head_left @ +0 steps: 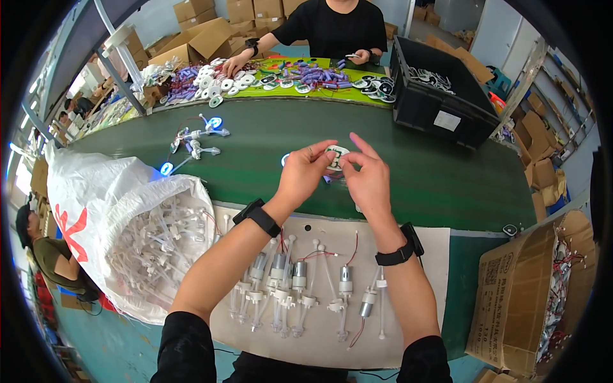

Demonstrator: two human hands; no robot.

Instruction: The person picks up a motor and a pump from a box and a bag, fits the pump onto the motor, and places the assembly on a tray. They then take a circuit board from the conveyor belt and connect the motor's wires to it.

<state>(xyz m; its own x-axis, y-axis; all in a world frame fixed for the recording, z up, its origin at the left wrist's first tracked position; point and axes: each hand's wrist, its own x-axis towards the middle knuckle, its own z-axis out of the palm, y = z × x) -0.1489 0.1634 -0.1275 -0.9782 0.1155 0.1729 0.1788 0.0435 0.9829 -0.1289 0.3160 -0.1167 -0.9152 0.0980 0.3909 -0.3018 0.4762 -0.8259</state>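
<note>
Over the green belt, both hands meet at a small round circuit board [336, 157] with a white rim. My left hand [301, 175] pinches its left edge between thumb and fingers. On its right side, my right hand [370, 182] grips it with thumb and a finger, while another finger points up. A blue glowing light [285, 159] is partly hidden behind my left hand. Below my wrists, on a beige sheet [431, 246], lie several small silver motors [345, 281] joined to clear plastic tubes, some with red wires.
A white sack [83, 185] of clear plastic parts stands at left. Lit assemblies [195, 137] lie on the green belt [472, 172]. A co-worker [335, 32] reaches over piled parts across it. A black crate [440, 96] stands far right, a cardboard box [511, 300] of wired motors near right.
</note>
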